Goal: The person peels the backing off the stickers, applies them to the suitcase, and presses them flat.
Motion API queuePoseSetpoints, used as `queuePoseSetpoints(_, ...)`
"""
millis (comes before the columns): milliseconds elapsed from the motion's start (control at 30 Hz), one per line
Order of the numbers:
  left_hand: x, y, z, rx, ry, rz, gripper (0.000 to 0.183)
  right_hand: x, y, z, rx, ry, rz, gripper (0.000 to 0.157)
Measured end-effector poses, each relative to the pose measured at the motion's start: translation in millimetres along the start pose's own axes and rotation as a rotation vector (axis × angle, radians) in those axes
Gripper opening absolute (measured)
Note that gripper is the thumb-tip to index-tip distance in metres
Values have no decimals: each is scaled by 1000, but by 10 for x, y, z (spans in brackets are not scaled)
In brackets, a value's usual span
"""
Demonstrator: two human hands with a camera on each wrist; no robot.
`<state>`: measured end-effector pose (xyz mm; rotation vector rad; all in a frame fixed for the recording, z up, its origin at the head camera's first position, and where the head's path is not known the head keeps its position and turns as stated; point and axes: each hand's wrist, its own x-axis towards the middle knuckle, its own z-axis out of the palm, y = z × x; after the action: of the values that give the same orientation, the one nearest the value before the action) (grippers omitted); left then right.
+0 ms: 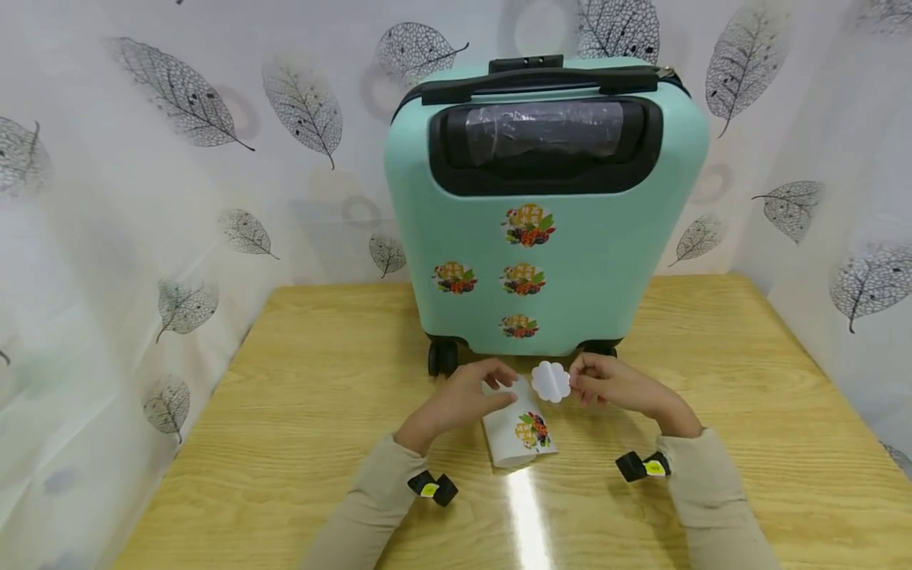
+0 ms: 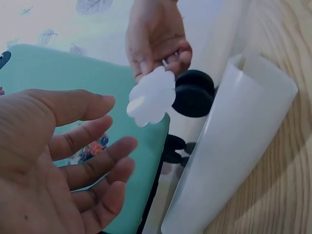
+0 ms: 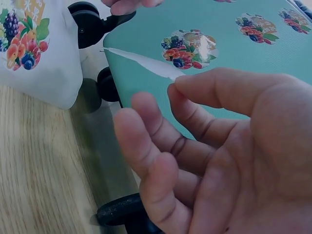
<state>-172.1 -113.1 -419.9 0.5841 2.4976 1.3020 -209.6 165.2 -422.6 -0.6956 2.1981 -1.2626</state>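
My right hand point(image 1: 623, 386) pinches the edge of a white, scalloped sticker point(image 1: 551, 381) between thumb and forefinger. Its plain side faces the head camera, and in the right wrist view the sticker point(image 3: 146, 63) appears almost edge-on. My left hand point(image 1: 461, 400) holds nothing; its fingers are loosely bent and apart from the sticker in the left wrist view. Below that hand lies a curling white backing sheet point(image 1: 501, 443) bearing a printed fruit sticker point(image 1: 533, 431). Just beyond both hands stands a mint-green suitcase point(image 1: 591, 269), with several round fruit stickers point(image 1: 523, 279) on its front.
The suitcase stands upright on a wooden table point(image 1: 306, 412), its black wheels point(image 1: 442, 358) close to my left hand. Behind it hangs a pale, leaf-patterned cloth point(image 1: 313, 214). Near the suitcase top is a black recess point(image 1: 541, 176) with a film-wrapped handle.
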Motion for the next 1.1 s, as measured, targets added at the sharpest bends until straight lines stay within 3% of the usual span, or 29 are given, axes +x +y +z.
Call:
queuePoseSetpoints(300,72,92,157,-20,36,45,20,16,-66,-1,6,16,-40,23)
queuePoseSetpoints(467,129,99,217,-8,96,95,18,49,-120,-8,8,28,-42,24)
queuePoseSetpoints(633,165,85,244,-5,147,110,17,78,-139,3,29,32,-27,24)
queuePoseSetpoints(1100,182,-23,292,-9,204,143,14,143,-189,92,126,39,-52,24)
